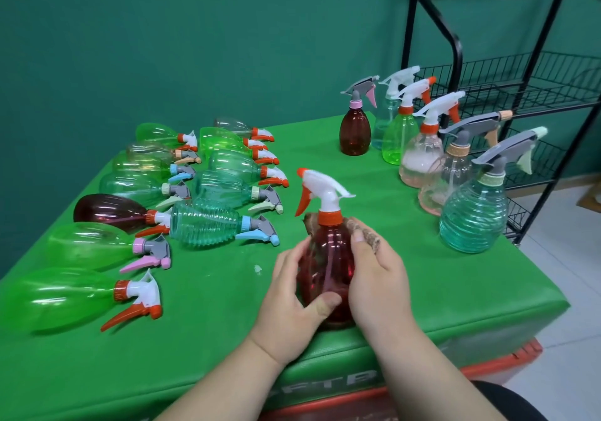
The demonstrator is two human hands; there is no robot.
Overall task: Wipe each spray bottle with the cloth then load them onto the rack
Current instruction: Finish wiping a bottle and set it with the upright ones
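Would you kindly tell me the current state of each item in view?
Red spray bottle: upright, held by both hands.
Cloth: pressed against it by the right hand.
Left hand: grips the bottle.
Left-side bottles: lying down.
Right-side bottles: standing upright.
Rack: no bottles seen on it.

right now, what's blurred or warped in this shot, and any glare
head view: the wide-angle lens makes the rack posts lean; the teal bottle and those standing behind it are smeared by motion blur; the red bottle, cloth against it, is sharper, with a pale glare streak; light is soft, shadows faint.
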